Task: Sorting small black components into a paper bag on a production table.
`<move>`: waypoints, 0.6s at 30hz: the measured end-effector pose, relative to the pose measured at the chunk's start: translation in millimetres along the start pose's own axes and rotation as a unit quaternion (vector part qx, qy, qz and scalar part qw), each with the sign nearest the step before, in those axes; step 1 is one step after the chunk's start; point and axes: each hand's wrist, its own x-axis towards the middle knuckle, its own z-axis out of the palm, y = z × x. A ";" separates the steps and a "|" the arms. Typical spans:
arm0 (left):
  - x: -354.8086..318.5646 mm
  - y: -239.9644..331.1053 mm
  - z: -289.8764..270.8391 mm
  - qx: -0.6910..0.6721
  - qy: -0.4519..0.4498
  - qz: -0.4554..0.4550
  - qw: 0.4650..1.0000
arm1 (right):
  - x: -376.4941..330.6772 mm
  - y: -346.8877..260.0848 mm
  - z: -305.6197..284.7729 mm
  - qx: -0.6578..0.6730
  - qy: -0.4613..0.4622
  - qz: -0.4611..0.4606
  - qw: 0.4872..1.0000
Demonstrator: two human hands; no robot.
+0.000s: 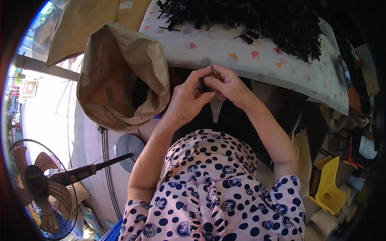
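My two hands meet in front of my lap, just off the near edge of the table. My left hand [189, 94] is closed, its fingers pinching a small black part [204, 84] that is mostly hidden by the fingers. Closed against it, my right hand [228, 86] grips a thin grey blade-like tool [214, 72], whose tip sticks up between the fingers. Whether the tool touches the black part cannot be seen. Beyond my hands, a large heap of small black parts [249, 18] lies on the table, with a few loose black parts [246, 38] nearer its edge.
A patterned white cloth [217, 60] covers the table. Left of my hands stands an open brown paper bag [159, 60] with black pieces inside. A standing fan [42, 180] is at the lower left. A yellow chair [329, 190] stands at the right, and a round dish [343, 71] sits at the table's right edge.
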 end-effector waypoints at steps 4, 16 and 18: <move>-9.0 6.2 8.8 -0.040 -0.005 -0.038 0.998 | -13.3 3.8 -1.2 0.014 -0.009 0.008 1.000; -15.0 10.2 13.6 -0.004 0.051 -0.061 0.997 | -44.9 8.3 19.3 -0.165 0.044 -0.127 0.977; -14.0 8.1 15.4 0.027 0.057 -0.043 0.997 | -46.1 7.7 21.4 -0.167 0.041 -0.126 0.977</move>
